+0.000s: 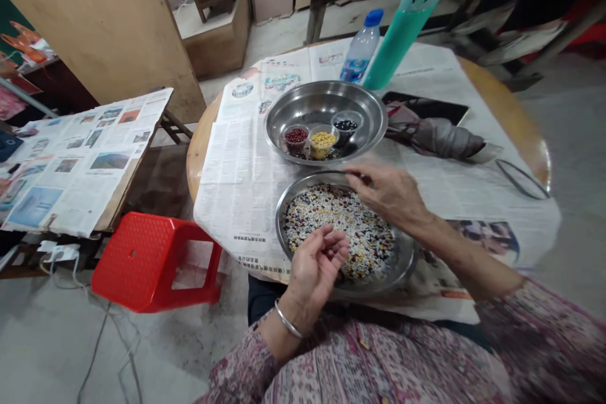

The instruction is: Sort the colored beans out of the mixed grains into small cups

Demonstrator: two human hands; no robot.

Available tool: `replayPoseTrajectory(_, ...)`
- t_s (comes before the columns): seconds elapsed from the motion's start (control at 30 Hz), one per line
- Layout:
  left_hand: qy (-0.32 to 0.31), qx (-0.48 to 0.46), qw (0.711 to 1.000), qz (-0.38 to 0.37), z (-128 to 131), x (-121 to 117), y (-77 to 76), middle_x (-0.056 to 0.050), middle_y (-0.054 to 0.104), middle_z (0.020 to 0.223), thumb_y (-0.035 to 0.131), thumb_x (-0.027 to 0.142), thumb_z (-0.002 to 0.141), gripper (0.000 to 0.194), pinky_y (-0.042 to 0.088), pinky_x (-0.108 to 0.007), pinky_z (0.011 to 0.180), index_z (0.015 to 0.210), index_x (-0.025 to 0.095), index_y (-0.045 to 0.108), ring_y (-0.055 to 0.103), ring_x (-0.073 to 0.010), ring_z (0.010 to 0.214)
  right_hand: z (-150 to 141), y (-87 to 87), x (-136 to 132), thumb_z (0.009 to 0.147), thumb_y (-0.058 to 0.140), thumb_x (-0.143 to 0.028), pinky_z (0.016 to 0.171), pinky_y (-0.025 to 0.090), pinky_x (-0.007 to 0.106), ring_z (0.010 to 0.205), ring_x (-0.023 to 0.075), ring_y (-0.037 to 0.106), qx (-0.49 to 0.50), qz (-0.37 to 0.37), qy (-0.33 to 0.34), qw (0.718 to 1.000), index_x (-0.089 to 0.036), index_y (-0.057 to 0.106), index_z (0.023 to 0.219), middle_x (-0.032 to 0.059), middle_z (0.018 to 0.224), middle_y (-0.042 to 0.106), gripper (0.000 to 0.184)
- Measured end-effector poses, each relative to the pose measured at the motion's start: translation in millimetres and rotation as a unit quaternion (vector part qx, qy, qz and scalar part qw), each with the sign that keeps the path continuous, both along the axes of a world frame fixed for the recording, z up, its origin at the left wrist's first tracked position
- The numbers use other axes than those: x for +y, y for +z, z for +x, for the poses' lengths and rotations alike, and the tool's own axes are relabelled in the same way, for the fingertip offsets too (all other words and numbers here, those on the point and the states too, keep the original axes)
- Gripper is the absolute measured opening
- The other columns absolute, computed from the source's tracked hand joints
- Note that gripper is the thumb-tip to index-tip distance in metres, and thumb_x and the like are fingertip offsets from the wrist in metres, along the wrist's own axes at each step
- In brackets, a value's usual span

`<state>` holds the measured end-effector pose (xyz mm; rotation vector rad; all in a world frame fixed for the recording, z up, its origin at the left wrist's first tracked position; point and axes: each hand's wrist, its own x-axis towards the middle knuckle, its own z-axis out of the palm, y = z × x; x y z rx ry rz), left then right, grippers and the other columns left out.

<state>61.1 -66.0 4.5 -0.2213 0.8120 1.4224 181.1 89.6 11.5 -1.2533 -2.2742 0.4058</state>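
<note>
A steel plate (404,262) full of mixed beans and grains sits at the near edge of the round table. My left hand (317,262) hovers palm-up over its near rim, fingers curled into a cup; what lies in it I cannot make out. My right hand (386,192) reaches across the plate's far rim, fingertips pinched together. Just beyond stands a larger steel tray (284,115) holding three small cups: red beans (296,136), yellow grains (322,139) and black beans (345,125).
Newspaper (237,183) covers the round table. Behind the tray stand a water bottle (360,47) and a teal bottle (404,28). A folded grey umbrella (438,137) lies to the right. A red plastic stool (151,259) and a newspaper-covered side table (80,158) stand at left.
</note>
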Motion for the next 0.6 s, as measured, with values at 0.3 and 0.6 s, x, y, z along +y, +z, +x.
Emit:
replayPoseTrajectory(0.3, -0.009, 0.011, 1.0, -0.024, -8.0, 13.8, 12.3, -0.01, 0.074, 0.088, 0.05, 0.019, 0.099, 0.025, 0.055, -0.028, 0.09, 0.089, 0.009, 0.071, 0.072, -0.0153, 0.084, 47.0, -52.3, -76.4, 0.098, 0.049, -0.024, 0.085, 0.055, 0.037, 0.093, 0.0247, 0.072, 0.017, 0.066, 0.012, 0.998, -0.017, 0.071, 0.106, 0.0112, 0.103, 0.077, 0.024)
replayPoseTrajectory(0.6, 0.038, 0.057, 0.998, 0.0, -30.9, 62.7, 42.5, -0.004, 0.066, 0.075, 0.046, 0.016, 0.101, 0.029, 0.054, -0.023, 0.079, 0.08, 0.012, 0.065, 0.065, -0.0093, 0.071, 41.8, -59.9, -80.4, 0.096, 0.056, -0.018, 0.076, 0.052, 0.033, 0.082, 0.0207, 0.071, 0.039, 0.183, 0.016, 0.982, -0.015, 0.071, 0.102, 0.0077, 0.094, 0.077, 0.017)
